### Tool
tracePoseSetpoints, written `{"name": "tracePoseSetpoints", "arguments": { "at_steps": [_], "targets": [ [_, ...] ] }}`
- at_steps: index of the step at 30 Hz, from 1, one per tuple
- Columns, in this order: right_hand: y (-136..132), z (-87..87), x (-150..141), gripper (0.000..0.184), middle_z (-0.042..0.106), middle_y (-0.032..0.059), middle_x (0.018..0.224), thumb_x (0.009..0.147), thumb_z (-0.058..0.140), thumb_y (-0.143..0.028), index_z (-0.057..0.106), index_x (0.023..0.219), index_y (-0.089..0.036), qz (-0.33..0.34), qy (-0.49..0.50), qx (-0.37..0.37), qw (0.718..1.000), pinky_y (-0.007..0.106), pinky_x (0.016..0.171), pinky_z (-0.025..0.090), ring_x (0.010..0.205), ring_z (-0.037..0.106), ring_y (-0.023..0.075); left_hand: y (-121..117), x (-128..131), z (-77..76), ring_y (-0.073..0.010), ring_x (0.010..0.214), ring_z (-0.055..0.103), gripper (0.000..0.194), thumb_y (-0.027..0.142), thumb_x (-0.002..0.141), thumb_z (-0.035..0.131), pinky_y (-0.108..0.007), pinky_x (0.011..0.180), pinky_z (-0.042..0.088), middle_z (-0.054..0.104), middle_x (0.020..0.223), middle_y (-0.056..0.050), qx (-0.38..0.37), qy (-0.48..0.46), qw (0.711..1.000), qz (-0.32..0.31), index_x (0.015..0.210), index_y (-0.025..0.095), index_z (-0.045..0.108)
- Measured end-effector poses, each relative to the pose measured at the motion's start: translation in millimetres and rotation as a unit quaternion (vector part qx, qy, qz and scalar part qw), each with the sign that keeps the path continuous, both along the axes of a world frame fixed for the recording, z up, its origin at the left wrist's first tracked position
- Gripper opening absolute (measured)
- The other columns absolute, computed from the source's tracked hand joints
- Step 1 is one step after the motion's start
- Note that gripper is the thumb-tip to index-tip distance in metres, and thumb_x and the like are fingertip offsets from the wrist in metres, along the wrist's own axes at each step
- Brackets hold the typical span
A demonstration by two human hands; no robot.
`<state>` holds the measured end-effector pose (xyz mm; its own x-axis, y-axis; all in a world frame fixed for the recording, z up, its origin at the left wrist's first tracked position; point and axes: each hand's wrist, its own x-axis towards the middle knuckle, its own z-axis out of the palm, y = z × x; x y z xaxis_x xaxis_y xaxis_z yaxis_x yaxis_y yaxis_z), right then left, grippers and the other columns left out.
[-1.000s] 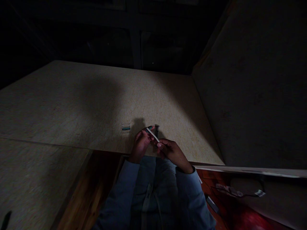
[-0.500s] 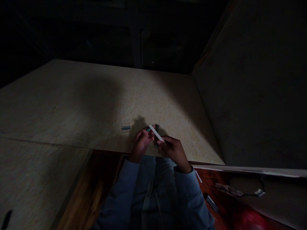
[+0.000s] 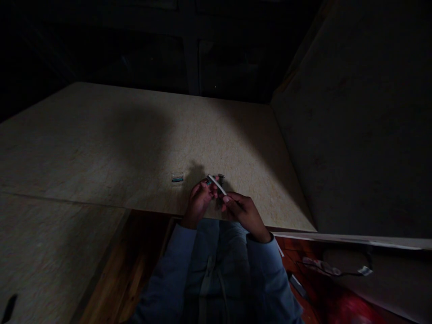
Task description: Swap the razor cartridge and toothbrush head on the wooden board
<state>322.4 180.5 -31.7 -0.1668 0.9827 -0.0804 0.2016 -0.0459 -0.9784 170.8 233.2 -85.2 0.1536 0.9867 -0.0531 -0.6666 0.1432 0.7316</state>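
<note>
My right hand (image 3: pixel 245 211) pinches one end of a slim white stick (image 3: pixel 218 185), which slants up and left across the front of my left hand. My left hand (image 3: pixel 200 201) has its fingers closed around a small teal-and-dark piece (image 3: pixel 209 182), close to the stick's far end. Whether the two touch is unclear. A dark metallic object (image 3: pixel 221 176) shows just behind the stick, between the hands; dimness and my fingers hide most of it. To the left, a small clear case with a teal strip (image 3: pixel 177 178) lies on the table.
The pale, mottled table (image 3: pixel 202 130) meets an upright panel (image 3: pixel 354 126) on the right. Past its near edge are my lap, a wooden floor (image 3: pixel 114 270), and at lower right a grey block (image 3: pixel 297 285), a cable and red cloth (image 3: pixel 351 310). Light is very dim.
The white stick has turned in my right fingers, showing a narrower side, and its far end has shifted slightly left. My left hand stays almost in place.
</note>
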Motion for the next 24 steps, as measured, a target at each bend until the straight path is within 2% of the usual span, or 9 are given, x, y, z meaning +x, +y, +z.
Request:
{"name": "tracePoseSetpoints", "arguments": {
  "at_steps": [3,6,14,17,21,24],
  "targets": [
    [0.5,-1.7,-0.1,0.043,0.067,0.002,0.07,0.092,0.059,-0.057,0.074,0.087,-0.018,0.014,0.008,-0.008,1.0,0.023,0.05,0.043,0.052,0.055,0.0117,-1.0,-0.5,-1.6,-0.0136,0.064,0.056,0.054,0.06,0.075,0.077,-0.027,0.062,0.045,0.068,0.076,-0.006,0.0,0.015,1.0,-0.001,0.1,0.012,0.075],
    [1.6,-6.1,1.8,0.041,0.066,0.0017,0.07,0.088,0.064,-0.056,0.076,0.096,-0.018,-0.005,0.02,-0.031,0.999,0.022,0.048,0.043,0.052,0.053,0.0116,-1.8,-0.8,-1.8,-0.0139,0.065,0.056,0.053,0.061,0.076,0.077,-0.027,0.063,0.046,0.067,0.076,-0.006,0.006,0.007,1.0,-0.007,0.101,0.013,0.075],
    [2.2,-8.0,5.6,0.041,0.061,0.0011,0.068,0.084,0.067,-0.058,0.071,0.086,-0.017,-0.081,0.021,-0.041,0.996,0.023,0.046,0.042,0.05,0.052,0.0117,0.1,0.8,3.9,-0.013,0.066,0.058,0.045,0.055,0.073,0.082,-0.027,0.062,0.048,0.066,0.078,-0.004,0.028,-0.017,0.999,-0.004,0.09,0.015,0.072],
    [1.4,-5.5,4.6,0.041,0.062,0.0014,0.069,0.086,0.064,-0.059,0.069,0.083,-0.018,-0.061,0.033,-0.038,0.997,0.023,0.047,0.042,0.05,0.052,0.0116,0.0,0.2,4.7,-0.0125,0.064,0.058,0.047,0.056,0.072,0.083,-0.027,0.062,0.048,0.066,0.078,-0.004,0.026,-0.016,0.999,-0.012,0.09,0.014,0.072],
    [0.3,-2.9,3.1,0.042,0.062,0.0008,0.066,0.09,0.061,-0.058,0.072,0.083,-0.017,0.002,0.019,-0.022,1.0,0.023,0.048,0.039,0.049,0.05,0.0108,-0.9,-0.6,2.2,-0.0125,0.063,0.057,0.051,0.057,0.073,0.082,-0.026,0.062,0.047,0.065,0.074,-0.004,0.004,-0.002,1.0,-0.007,0.093,0.011,0.073],
    [0.5,-3.0,3.5,0.042,0.062,0.0005,0.065,0.09,0.061,-0.058,0.074,0.088,-0.018,0.006,0.011,-0.023,1.0,0.023,0.047,0.037,0.05,0.048,0.0111,-1.3,-0.5,1.8,-0.0128,0.064,0.058,0.046,0.055,0.076,0.079,-0.027,0.063,0.048,0.068,0.079,-0.007,-0.007,0.002,1.0,0.005,0.091,0.011,0.072]
  ]
}}
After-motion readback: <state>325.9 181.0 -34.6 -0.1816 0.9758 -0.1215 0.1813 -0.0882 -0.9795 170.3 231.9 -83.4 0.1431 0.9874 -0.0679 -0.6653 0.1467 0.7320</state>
